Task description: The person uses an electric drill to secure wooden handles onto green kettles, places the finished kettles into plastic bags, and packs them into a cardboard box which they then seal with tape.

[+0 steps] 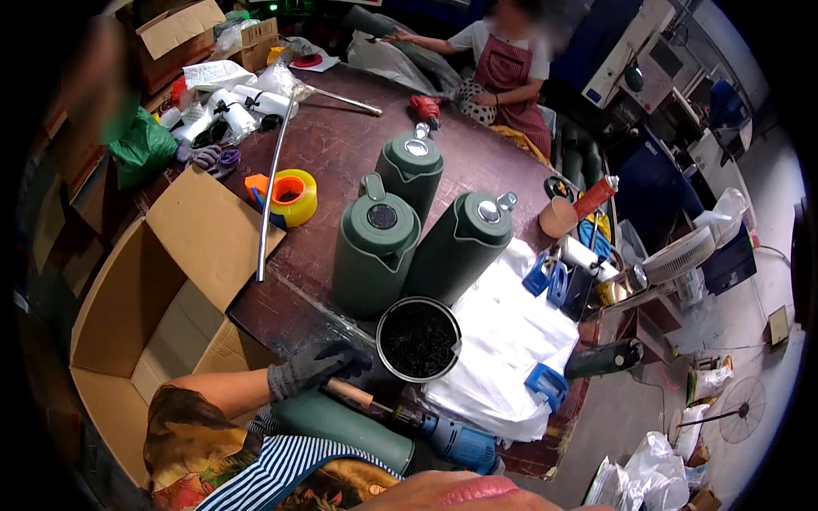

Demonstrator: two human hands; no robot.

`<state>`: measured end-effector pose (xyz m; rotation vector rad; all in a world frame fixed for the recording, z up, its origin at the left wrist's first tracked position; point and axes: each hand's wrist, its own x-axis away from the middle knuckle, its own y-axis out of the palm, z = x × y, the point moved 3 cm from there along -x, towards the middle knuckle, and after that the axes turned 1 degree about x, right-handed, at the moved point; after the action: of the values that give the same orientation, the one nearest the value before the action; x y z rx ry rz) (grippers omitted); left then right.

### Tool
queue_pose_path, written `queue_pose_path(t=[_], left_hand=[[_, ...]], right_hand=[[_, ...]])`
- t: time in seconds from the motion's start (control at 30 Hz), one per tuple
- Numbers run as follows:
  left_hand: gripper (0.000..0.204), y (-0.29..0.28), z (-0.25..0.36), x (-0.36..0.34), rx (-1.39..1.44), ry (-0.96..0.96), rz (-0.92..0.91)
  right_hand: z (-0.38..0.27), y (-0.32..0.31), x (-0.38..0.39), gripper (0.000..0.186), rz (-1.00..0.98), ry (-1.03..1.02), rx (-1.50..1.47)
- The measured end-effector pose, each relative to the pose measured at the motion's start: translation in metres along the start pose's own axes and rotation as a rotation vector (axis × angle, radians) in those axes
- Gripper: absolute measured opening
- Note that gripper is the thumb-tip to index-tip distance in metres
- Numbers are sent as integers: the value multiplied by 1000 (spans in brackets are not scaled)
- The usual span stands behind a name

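My left hand (315, 371), in a grey glove with dark fingertips, is beside a round tin (396, 364) of small black pieces at the near table edge. Its fingers look bent and pressed together; what they hold, if anything, is lost in shadow. Just below them is a wooden cylinder (349, 393) on a metal shaft, in line with the chuck of a blue power drill (460, 441). A green flask body (349, 430) lies across my front under the hand. My right hand is out of sight. Three green jugs (375, 255) with spouted lids stand beyond the tin.
An open cardboard box (111, 324) is at the left, near a metal tube (277, 187) and yellow tape roll (296, 200). White sheets (503, 358) cover the right table corner, with blue clips (545, 385) on them. A person (511, 77) sits across the table.
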<state>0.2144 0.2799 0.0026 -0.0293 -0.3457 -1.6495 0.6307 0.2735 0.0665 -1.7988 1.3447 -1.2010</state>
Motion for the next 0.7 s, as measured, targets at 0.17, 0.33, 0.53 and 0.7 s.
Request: queue_pose_path(t=[0.17, 0.33, 0.53, 0.7], left_hand=[[33, 2, -10, 4, 164, -3, 17], [30, 1, 5, -7, -170, 87, -68], [30, -3, -16, -6, -464, 202, 39], [44, 46, 39, 46, -1218, 421, 168]], right_hand=[[13, 9, 5, 88, 12, 28, 55], [8, 13, 4, 91, 54, -65, -53], [2, 19, 1, 97, 147, -254, -177], [32, 28, -7, 102, 356, -412, -143]])
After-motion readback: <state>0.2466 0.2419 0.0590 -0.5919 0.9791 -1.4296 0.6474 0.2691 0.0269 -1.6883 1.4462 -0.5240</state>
